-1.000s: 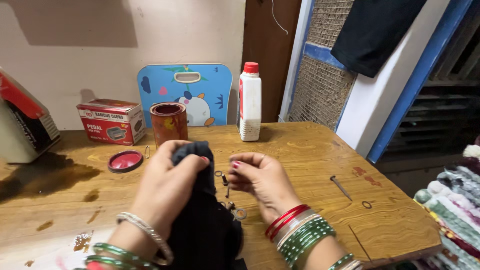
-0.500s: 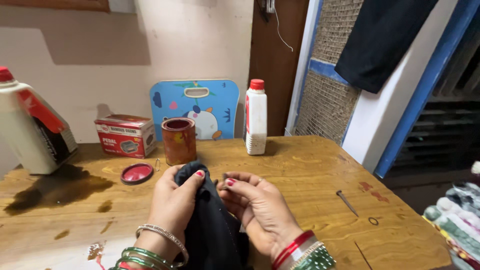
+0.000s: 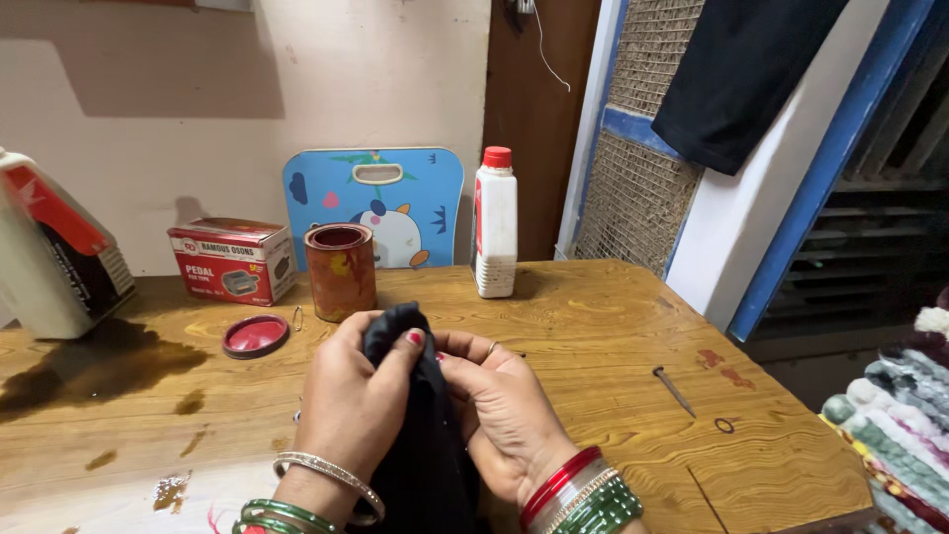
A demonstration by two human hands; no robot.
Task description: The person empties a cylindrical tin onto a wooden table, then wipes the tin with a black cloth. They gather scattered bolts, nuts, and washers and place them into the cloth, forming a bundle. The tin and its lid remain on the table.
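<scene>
- Left hand (image 3: 358,396): near centre of the table (image 3: 613,336), fingers curled and pressed around the top of a black cloth (image 3: 420,435); thumb on the fold, red-painted nail showing. Silver and green bangles circle the wrist.
- Right hand (image 3: 504,410): just right of the cloth, touching it; fingertips pinch the cloth against the left hand's. A ring sits on one finger; red, silver and green bangles circle the wrist.
- Black cloth: bunched upright between both hands, its peak near the left thumb, its lower part dropping to the near edge of the view.
- Red lid (image 3: 255,335): flat on the table, left of the hands and apart from them.
- Rusty tin (image 3: 340,270): open and upright, far of the lid, beside it.
- Red box (image 3: 233,260): left of the tin, near the wall.
- White bottle (image 3: 495,223): red cap, upright, far right of the tin.
- Blue board (image 3: 374,206): cartoon print, leaning on the wall behind tin and bottle.
- White can (image 3: 54,252): at far left, partly cut off; a dark stain (image 3: 89,361) spreads on the wood beside it.
- Nail (image 3: 674,390): lying right of the hands, well apart; a small ring (image 3: 725,425) lies near it.
- Yarn (image 3: 895,425): coloured bundles at the right edge, off the table.
</scene>
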